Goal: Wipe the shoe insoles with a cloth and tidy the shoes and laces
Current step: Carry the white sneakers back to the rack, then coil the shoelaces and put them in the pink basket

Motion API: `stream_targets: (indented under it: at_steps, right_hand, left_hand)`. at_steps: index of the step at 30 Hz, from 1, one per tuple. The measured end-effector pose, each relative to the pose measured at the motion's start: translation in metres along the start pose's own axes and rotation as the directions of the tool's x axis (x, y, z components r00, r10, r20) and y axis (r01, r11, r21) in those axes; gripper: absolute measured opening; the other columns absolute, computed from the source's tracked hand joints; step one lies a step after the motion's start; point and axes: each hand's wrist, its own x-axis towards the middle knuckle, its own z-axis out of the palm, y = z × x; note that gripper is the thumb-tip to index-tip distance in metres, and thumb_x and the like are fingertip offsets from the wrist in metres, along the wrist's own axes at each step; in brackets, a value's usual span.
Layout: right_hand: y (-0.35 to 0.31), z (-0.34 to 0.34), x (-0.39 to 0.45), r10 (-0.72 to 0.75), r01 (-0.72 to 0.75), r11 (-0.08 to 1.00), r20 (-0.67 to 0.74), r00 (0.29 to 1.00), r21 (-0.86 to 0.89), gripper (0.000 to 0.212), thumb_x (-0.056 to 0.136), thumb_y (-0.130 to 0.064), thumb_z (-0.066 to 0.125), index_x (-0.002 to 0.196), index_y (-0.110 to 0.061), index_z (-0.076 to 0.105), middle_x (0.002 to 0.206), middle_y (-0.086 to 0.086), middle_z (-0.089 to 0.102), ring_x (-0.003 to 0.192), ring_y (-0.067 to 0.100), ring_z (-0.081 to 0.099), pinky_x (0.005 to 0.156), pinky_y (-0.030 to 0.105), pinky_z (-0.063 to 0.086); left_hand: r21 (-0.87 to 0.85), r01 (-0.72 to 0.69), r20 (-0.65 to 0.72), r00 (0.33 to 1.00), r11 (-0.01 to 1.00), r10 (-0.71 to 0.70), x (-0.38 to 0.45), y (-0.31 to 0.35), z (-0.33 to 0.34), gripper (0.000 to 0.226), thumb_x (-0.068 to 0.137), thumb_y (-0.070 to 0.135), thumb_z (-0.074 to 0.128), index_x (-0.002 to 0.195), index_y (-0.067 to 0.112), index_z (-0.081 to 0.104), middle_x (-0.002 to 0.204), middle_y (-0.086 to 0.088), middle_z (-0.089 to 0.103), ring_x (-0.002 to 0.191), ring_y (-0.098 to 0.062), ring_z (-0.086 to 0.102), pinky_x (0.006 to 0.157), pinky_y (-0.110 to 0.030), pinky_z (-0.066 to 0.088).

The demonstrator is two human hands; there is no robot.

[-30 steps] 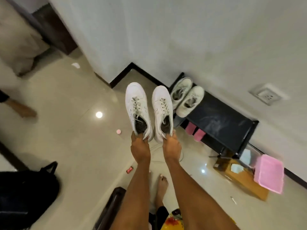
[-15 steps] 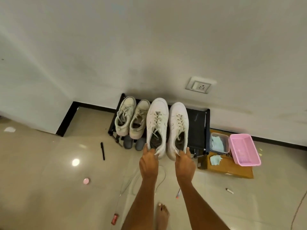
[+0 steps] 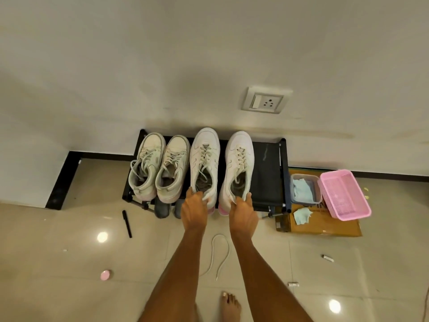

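Note:
Two white sneakers sit side by side on the black shoe rack (image 3: 269, 173), toes toward the wall. My left hand (image 3: 193, 210) grips the heel of the left white sneaker (image 3: 205, 159). My right hand (image 3: 243, 213) grips the heel of the right white sneaker (image 3: 239, 163). A second, dirtier pair of off-white sneakers (image 3: 160, 168) rests on the rack's left part. A loose white lace (image 3: 220, 254) lies on the floor between my forearms. A pale blue cloth (image 3: 301, 214) lies on a cardboard box to the right.
A clear plastic tub (image 3: 305, 189) with a cloth and a pink basket (image 3: 343, 195) rest on the flat cardboard box (image 3: 325, 228) right of the rack. A black marker (image 3: 127, 223), a pink lid (image 3: 105, 274) and small bits lie on the tiled floor. My bare foot (image 3: 229, 306) stands below.
The view swung to face the rack head-on. Both hands carried the white pair forward onto the rack, beside the off-white pair, and spread them slightly apart.

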Motion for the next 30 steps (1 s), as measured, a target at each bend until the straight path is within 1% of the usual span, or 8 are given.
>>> stream_targets:
  at_steps: [6,13,18,21,23,26,28,30]
  right_hand:
    - [0.008,0.005,0.002,-0.038,0.038,0.999,-0.017,0.999,-0.024,0.024,0.097,-0.020,0.043,0.107,-0.013,0.063,0.150,0.013,0.032,0.092,0.030,0.065,0.074,0.033,0.050]
    - [0.022,0.008,0.006,-0.129,0.129,0.988,0.001,0.992,-0.080,0.024,0.097,-0.022,0.044,0.114,-0.014,0.059,0.146,0.016,0.034,0.088,0.034,0.065,0.077,0.038,0.054]
    - [0.016,0.006,0.000,-0.075,0.077,0.996,0.036,0.997,-0.043,0.031,0.096,-0.015,0.042,0.126,-0.013,0.050,0.153,0.019,0.018,0.102,0.039,0.061,0.083,0.039,0.050]
    - [0.014,0.005,-0.013,-0.051,0.051,0.992,-0.001,0.999,0.119,0.050,0.090,-0.006,0.048,0.138,-0.021,0.042,0.156,0.014,0.012,0.119,0.034,0.052,0.087,0.039,0.051]
    - [0.016,0.006,-0.029,-0.043,0.070,0.977,-0.137,0.990,0.200,0.052,0.087,-0.003,0.053,0.135,-0.021,0.046,0.151,0.012,0.023,0.128,0.029,0.043,0.089,0.041,0.052]
    - [0.025,0.014,-0.060,-0.049,0.105,0.975,-0.270,0.961,0.196,0.037,0.085,-0.002,0.054,0.121,-0.009,0.054,0.130,0.012,0.045,0.110,0.027,0.052,0.081,0.035,0.052]
    - [0.038,0.030,-0.081,-0.089,0.137,0.968,-0.224,0.971,0.212,0.031,0.083,0.000,0.053,0.113,-0.009,0.055,0.119,0.010,0.048,0.101,0.025,0.054,0.073,0.034,0.052]
    - [0.055,0.055,-0.095,-0.129,0.149,0.964,-0.103,0.986,0.221,0.031,0.083,0.001,0.051,0.110,-0.013,0.056,0.116,0.007,0.049,0.097,0.023,0.056,0.069,0.035,0.053]
  left_hand:
    - [-0.025,0.025,0.051,0.998,0.999,-0.023,0.004,-0.008,0.006,0.025,0.093,0.015,0.053,0.116,0.010,0.061,0.135,-0.008,0.045,0.105,-0.029,0.060,0.082,-0.032,0.045]
    - [-0.005,-0.010,0.114,0.993,1.000,0.011,0.004,-0.012,0.005,0.030,0.094,0.024,0.053,0.122,0.012,0.057,0.134,-0.014,0.042,0.106,-0.032,0.059,0.084,-0.036,0.046]
    - [-0.057,-0.045,0.149,0.987,0.997,0.053,-0.001,-0.017,0.008,0.044,0.095,0.022,0.051,0.138,0.019,0.042,0.152,-0.019,0.022,0.120,-0.035,0.052,0.091,-0.039,0.045]
    - [-0.167,-0.105,0.098,0.988,0.980,0.123,-0.019,-0.026,0.002,0.056,0.096,0.016,0.049,0.147,0.022,0.027,0.155,-0.018,0.016,0.128,-0.033,0.045,0.095,-0.039,0.044]
    - [-0.231,-0.130,0.036,0.989,0.964,0.142,-0.037,-0.036,0.002,0.055,0.096,0.016,0.048,0.147,0.018,0.027,0.152,-0.016,0.022,0.130,-0.031,0.042,0.094,-0.040,0.045]
    - [-0.309,-0.111,0.020,0.992,0.945,0.123,-0.066,-0.059,0.014,0.042,0.095,0.016,0.048,0.135,0.007,0.039,0.137,-0.014,0.038,0.118,-0.030,0.050,0.087,-0.037,0.045]
    - [-0.298,-0.087,0.073,0.991,0.950,0.114,-0.083,-0.079,0.034,0.032,0.096,0.015,0.046,0.126,0.005,0.047,0.127,-0.014,0.046,0.108,-0.030,0.054,0.082,-0.037,0.045]
    - [-0.285,-0.092,0.130,0.983,0.954,0.134,-0.099,-0.097,0.062,0.025,0.096,0.016,0.047,0.118,0.004,0.053,0.117,-0.014,0.053,0.101,-0.031,0.056,0.079,-0.039,0.045]
